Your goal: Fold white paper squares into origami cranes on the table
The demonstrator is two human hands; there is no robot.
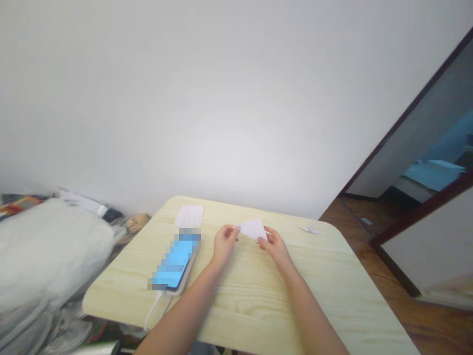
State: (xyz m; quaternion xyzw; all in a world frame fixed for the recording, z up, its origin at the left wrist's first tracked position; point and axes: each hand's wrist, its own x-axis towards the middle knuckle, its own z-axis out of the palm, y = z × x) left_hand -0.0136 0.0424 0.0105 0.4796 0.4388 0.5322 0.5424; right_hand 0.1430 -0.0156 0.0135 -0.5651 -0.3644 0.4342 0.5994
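Between my two hands is a small white piece of paper (254, 229), pointed at its left end and wider at the right, so it looks folded. My left hand (224, 240) pinches the pointed end. At the wider end, the thumb and fingers of my right hand (274, 244) grip the edge. The paper is held just over the pale wood-grain table (251, 296). How its folds lie underneath cannot be made out.
A phone (177, 261) with a blurred-out screen and a white cable (152, 309) lies at the left. Behind it is a sheet with faint print (189, 216). A small folded paper piece (309, 230) sits far right. A white bulky bag (48, 246) stands left of the table; a wall rises behind.
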